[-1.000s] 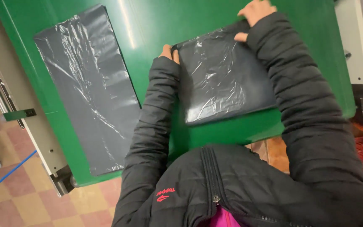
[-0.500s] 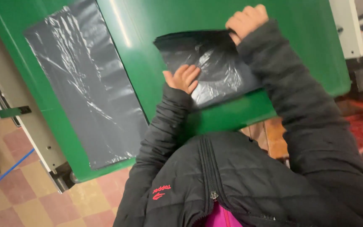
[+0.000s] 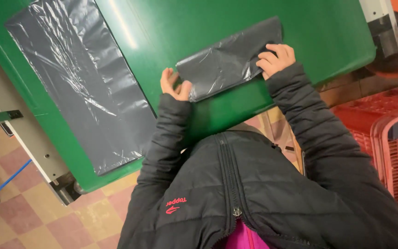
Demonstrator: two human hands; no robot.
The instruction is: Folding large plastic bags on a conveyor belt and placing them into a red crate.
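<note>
Lying flat at about nine o'clock on the green tabletop point(image 3: 328, 32), a long grey plastic sheet point(image 3: 81, 83) stretches well apart from the hands. Just right of it, the left hand point(image 3: 173, 85) pinches the seven-o'clock corner of a folded dark plastic bag point(image 3: 224, 62), its fingers point(image 3: 185, 88) clamped on the edge. At three o'clock of the bag, the right hand point(image 3: 277, 59) presses down on its end, fingers curled together on the plastic. Beyond the tabletop's edge, toward four o'clock, stands a red plastic crate point(image 3: 392, 138).
</note>
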